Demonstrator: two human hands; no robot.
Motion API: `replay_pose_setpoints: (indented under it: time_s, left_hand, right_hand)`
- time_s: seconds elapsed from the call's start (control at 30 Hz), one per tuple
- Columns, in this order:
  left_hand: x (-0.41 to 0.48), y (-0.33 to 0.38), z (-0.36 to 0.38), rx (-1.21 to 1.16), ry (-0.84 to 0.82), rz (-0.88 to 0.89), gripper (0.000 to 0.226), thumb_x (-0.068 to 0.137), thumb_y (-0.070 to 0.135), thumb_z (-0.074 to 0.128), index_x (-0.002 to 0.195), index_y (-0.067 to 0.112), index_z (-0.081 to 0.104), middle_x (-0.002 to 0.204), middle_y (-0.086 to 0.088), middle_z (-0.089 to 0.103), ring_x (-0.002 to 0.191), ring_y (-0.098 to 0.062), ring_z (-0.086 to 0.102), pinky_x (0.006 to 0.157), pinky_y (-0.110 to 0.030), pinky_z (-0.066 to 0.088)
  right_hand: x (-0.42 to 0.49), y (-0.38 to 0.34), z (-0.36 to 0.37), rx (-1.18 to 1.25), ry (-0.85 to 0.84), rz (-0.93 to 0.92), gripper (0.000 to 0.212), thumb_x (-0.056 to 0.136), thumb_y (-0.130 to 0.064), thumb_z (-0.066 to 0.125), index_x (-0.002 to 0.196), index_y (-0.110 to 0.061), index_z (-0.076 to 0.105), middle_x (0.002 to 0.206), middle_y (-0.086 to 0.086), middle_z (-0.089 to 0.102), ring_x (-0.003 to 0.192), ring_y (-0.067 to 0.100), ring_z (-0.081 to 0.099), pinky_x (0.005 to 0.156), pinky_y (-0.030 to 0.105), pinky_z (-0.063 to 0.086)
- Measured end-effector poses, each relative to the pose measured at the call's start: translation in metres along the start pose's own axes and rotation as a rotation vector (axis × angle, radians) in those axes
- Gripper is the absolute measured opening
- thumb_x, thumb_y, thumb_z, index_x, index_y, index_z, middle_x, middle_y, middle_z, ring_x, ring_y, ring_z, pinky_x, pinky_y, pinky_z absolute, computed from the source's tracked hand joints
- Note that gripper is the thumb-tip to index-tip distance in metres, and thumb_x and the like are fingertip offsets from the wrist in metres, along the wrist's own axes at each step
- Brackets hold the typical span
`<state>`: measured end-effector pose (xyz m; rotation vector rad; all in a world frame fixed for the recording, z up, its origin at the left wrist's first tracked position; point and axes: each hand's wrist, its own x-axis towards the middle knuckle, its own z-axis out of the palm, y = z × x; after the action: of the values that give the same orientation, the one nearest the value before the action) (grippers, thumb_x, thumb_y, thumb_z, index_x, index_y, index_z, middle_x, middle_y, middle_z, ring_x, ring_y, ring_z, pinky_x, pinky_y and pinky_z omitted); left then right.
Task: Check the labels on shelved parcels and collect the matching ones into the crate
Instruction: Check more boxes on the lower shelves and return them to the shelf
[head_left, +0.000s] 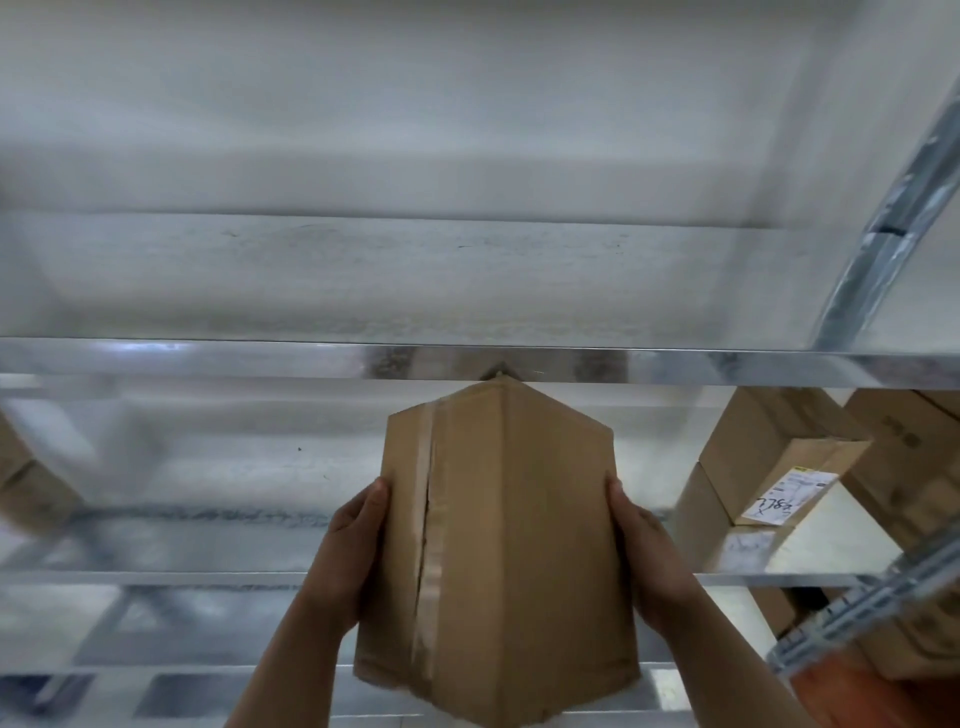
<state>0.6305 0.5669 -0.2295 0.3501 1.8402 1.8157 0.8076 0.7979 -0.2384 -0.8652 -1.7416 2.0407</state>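
Observation:
A brown cardboard parcel (498, 545) with a taped seam down its left face is held up in front of the metal shelving, one corner edge turned toward me. My left hand (345, 561) grips its left side and my right hand (647, 566) grips its right side, thumbs on the near faces. No label shows on the faces I see. The parcel's top reaches the front rail of the upper shelf (260, 358). The crate is not in view.
More cardboard parcels (779, 457) stand on the shelf at the right, one with a white label (789, 496) bearing handwriting. Another box (31, 488) sits at the left edge. A metal upright (883, 208) rises at the right. Something orange (857, 696) shows at the bottom right.

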Motion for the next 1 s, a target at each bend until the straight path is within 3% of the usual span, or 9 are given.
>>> replay_pose_setpoints:
  time_s: [0.1, 0.2, 0.27, 0.37, 0.43, 0.53, 0.73, 0.9, 1.0]
  left_hand:
    - [0.018, -0.012, 0.003, 0.189, 0.191, 0.075, 0.04, 0.11, 0.037, 0.043, 0.093, 0.018, 0.073, 0.081, -0.005, 0.075, 0.084, -0.029, 0.071, 0.077, -0.041, 0.058]
    - [0.03, -0.021, 0.011, 0.228, 0.277, 0.024, 0.02, 0.109, 0.037, 0.046, 0.108, 0.024, 0.061, 0.097, -0.012, 0.073, 0.091, -0.035, 0.07, 0.083, -0.055, 0.06]
    - [0.033, -0.024, 0.013, 0.204, 0.207, 0.0, 0.028, 0.108, 0.044, 0.043, 0.114, 0.022, 0.06, 0.101, -0.017, 0.073, 0.091, -0.038, 0.071, 0.087, -0.061, 0.059]
    - [0.02, -0.023, 0.015, -0.02, -0.148, -0.058, 0.071, 0.107, 0.061, 0.028, 0.125, 0.003, 0.065, 0.108, -0.03, 0.07, 0.095, -0.039, 0.071, 0.091, -0.056, 0.059]
    - [0.009, -0.022, 0.014, -0.174, -0.296, -0.156, 0.08, 0.103, 0.065, 0.018, 0.121, 0.012, 0.076, 0.117, -0.027, 0.072, 0.104, -0.042, 0.072, 0.091, -0.052, 0.059]
    - [0.006, -0.027, 0.018, -0.281, -0.309, -0.195, 0.078, 0.092, 0.067, 0.024, 0.114, 0.018, 0.081, 0.119, -0.024, 0.073, 0.104, -0.041, 0.073, 0.086, -0.049, 0.062]
    - [0.006, -0.021, 0.021, -0.278, -0.316, -0.177, 0.079, 0.09, 0.068, 0.026, 0.113, 0.017, 0.081, 0.114, -0.022, 0.075, 0.098, -0.037, 0.075, 0.083, -0.046, 0.061]
    - [0.004, -0.016, 0.017, -0.188, -0.353, -0.159, 0.087, 0.086, 0.073, 0.022, 0.137, 0.016, 0.063, 0.127, -0.018, 0.072, 0.117, -0.035, 0.07, 0.1, -0.05, 0.054]
    - [-0.001, -0.011, 0.017, -0.166, -0.373, -0.087, 0.082, 0.086, 0.077, 0.043, 0.148, 0.024, 0.05, 0.136, -0.008, 0.069, 0.123, -0.027, 0.068, 0.095, -0.039, 0.06]
  right_hand:
    - [-0.004, 0.003, 0.0, 0.162, 0.031, 0.051, 0.071, 0.104, -0.062, 0.026, 0.133, -0.012, 0.068, 0.124, 0.018, 0.076, 0.112, 0.035, 0.075, 0.096, 0.051, 0.06]
    - [-0.012, 0.0, 0.004, 0.322, -0.037, 0.134, 0.072, 0.106, -0.061, 0.024, 0.124, -0.009, 0.071, 0.116, 0.021, 0.078, 0.094, 0.034, 0.079, 0.07, 0.041, 0.066]
    - [-0.015, -0.002, 0.007, 0.371, -0.077, 0.136, 0.073, 0.105, -0.06, 0.024, 0.119, -0.007, 0.072, 0.11, 0.021, 0.079, 0.087, 0.033, 0.08, 0.062, 0.038, 0.065]
    - [-0.014, -0.005, 0.013, 0.286, -0.116, 0.117, 0.074, 0.103, -0.064, 0.019, 0.127, -0.015, 0.069, 0.117, 0.015, 0.079, 0.101, 0.03, 0.079, 0.074, 0.037, 0.065]
    - [-0.012, -0.003, 0.016, 0.229, -0.11, 0.134, 0.071, 0.101, -0.067, 0.018, 0.133, -0.022, 0.063, 0.119, 0.006, 0.079, 0.108, 0.026, 0.077, 0.078, 0.035, 0.065]
    - [-0.014, -0.002, 0.018, 0.21, -0.122, 0.147, 0.069, 0.102, -0.066, 0.015, 0.128, -0.026, 0.064, 0.115, 0.002, 0.081, 0.104, 0.024, 0.079, 0.075, 0.034, 0.065]
    - [-0.009, 0.001, 0.015, 0.196, -0.098, 0.145, 0.077, 0.095, -0.071, 0.018, 0.127, -0.023, 0.069, 0.121, 0.007, 0.079, 0.11, 0.027, 0.076, 0.086, 0.036, 0.064]
    - [-0.005, 0.003, 0.013, 0.223, -0.087, 0.115, 0.082, 0.087, -0.074, 0.029, 0.135, -0.018, 0.067, 0.125, 0.013, 0.076, 0.112, 0.032, 0.075, 0.094, 0.046, 0.059]
    - [-0.005, 0.0, 0.009, 0.232, -0.105, 0.117, 0.079, 0.086, -0.071, 0.028, 0.126, -0.018, 0.07, 0.119, 0.015, 0.078, 0.102, 0.031, 0.078, 0.079, 0.04, 0.064]
